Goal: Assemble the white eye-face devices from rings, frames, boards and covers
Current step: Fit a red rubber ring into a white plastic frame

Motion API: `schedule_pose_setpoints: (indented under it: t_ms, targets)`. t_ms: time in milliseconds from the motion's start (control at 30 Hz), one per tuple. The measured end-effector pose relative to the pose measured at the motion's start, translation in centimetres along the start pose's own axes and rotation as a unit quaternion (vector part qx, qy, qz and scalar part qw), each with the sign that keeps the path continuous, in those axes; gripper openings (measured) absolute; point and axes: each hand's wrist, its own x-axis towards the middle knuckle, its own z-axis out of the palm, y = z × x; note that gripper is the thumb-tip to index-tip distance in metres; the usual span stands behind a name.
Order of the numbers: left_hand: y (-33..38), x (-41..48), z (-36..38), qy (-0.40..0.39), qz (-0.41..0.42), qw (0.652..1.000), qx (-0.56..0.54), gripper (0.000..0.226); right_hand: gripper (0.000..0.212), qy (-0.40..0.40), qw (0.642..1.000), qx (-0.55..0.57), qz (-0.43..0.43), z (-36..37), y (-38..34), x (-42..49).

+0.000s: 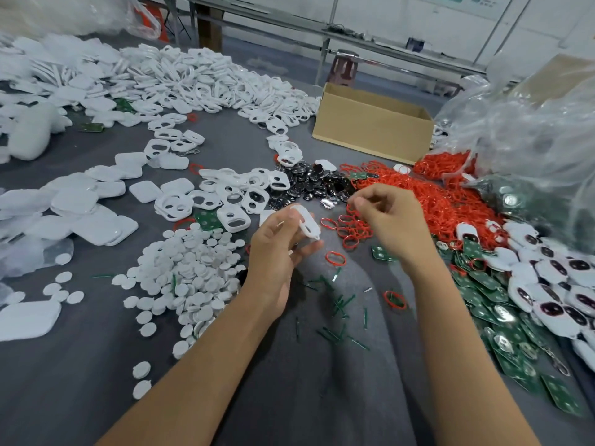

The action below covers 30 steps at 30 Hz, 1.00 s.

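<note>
My left hand [280, 252] grips one white frame [308, 224], held off the table [96, 365] on the near side of the cardboard box [373, 130]. My right hand [392, 220] is curled into a pinch just beside it, over loose red rings [354, 231] scattered nearer me than the box. I cannot tell whether a ring is already between the fingertips. I judge this to be the ring-fitting step: one ring must be picked out singly and seated in a frame opening, which calls for a fine pinch and a steady frame. The frame's openings are blurred and partly covered. Green boards [483, 294], nearer than the box and to its right, run out of view.
</note>
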Motion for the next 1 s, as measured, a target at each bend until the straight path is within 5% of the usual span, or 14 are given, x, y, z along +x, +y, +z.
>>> schedule_pose_setpoints:
  t_ms: [67,200,267,567,733,833,1000]
  targets:
    - [0.2,0.0,0.0,-0.008,-0.023,0.999,-0.034,0.016,0.013,-0.013,0.998,-0.048,0.040,-1.2,0.9,0.1]
    - [0.2,0.0,0.1,-0.004,-0.039,0.998,-0.058,0.016,0.014,-0.211,0.971,-0.095,0.068,-1.4,1.1,-0.4]
    - [0.2,0.1,0.0,-0.001,-0.036,0.998,-0.050,0.015,0.019,-0.245,0.958,-0.140,0.050,-0.5,1.0,-0.4]
    - [-0.2,-0.1,-0.3,0.022,0.008,0.996,0.082,0.002,0.024,-0.229,0.962,-0.125,0.079,0.8,1.2,-0.6]
    - [-0.9,-0.4,-0.7,0.021,0.077,0.969,0.233,0.039,0.009,-0.168,0.984,0.043,0.029,0.2,0.2,-0.7]
    - [-0.9,-0.4,-0.8,-0.003,0.126,0.947,0.295,0.016,0.011,-0.137,0.989,0.048,-0.001,0.3,-0.5,-0.6]
    - [-0.8,-0.6,-0.3,0.003,0.111,0.960,0.257,0.002,0.017,-0.126,0.989,-0.038,-0.071,0.9,-1.3,-0.7]
